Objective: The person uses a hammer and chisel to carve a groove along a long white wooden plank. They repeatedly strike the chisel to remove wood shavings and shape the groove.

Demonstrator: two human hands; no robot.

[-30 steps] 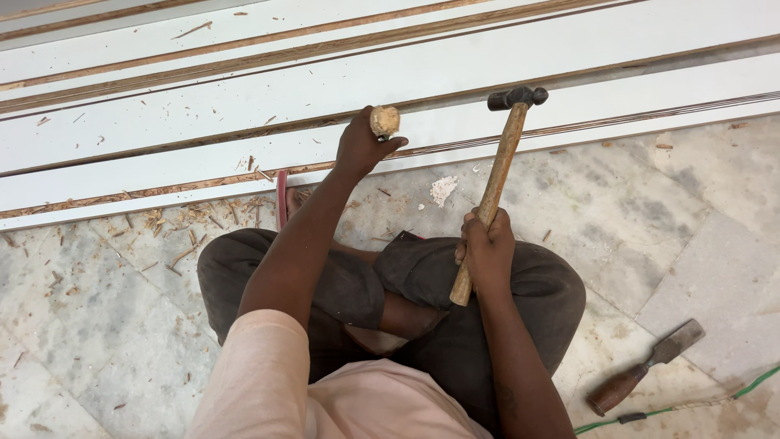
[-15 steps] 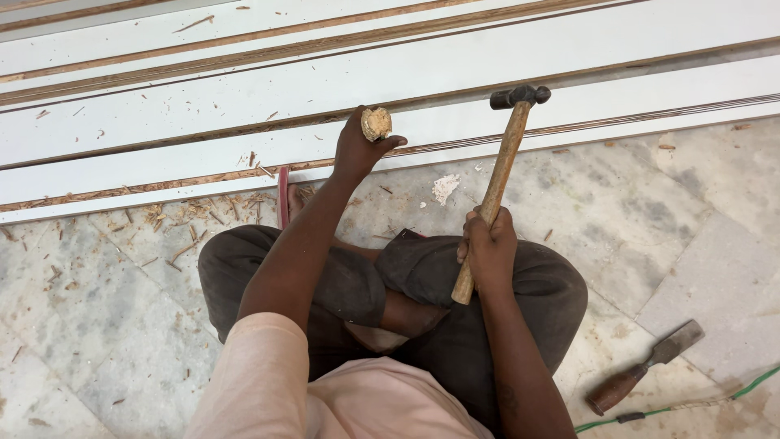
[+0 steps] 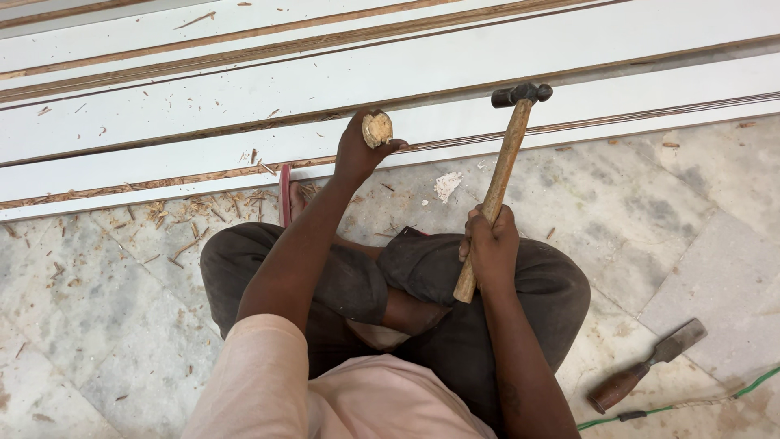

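Note:
I sit cross-legged on a marble floor facing long white boards (image 3: 203, 122) with brown edges. My left hand (image 3: 357, 153) grips a chisel upright on the nearest board; only its round, worn wooden handle end (image 3: 376, 128) shows above my fist. My right hand (image 3: 490, 244) is closed around the lower part of a hammer's wooden handle (image 3: 497, 183). The dark metal hammer head (image 3: 521, 93) is raised to the right of the chisel and apart from it. The chisel's blade is hidden under my hand.
Wood chips (image 3: 195, 207) lie scattered along the front edge of the boards. A second chisel (image 3: 646, 366) with a brown handle lies on the floor at lower right, beside a green cord (image 3: 731, 396). A red sandal strap (image 3: 284, 195) shows near my left knee.
The hammer head has drifted slightly to the right and up. My left hand holds the chisel in nearly the same spot.

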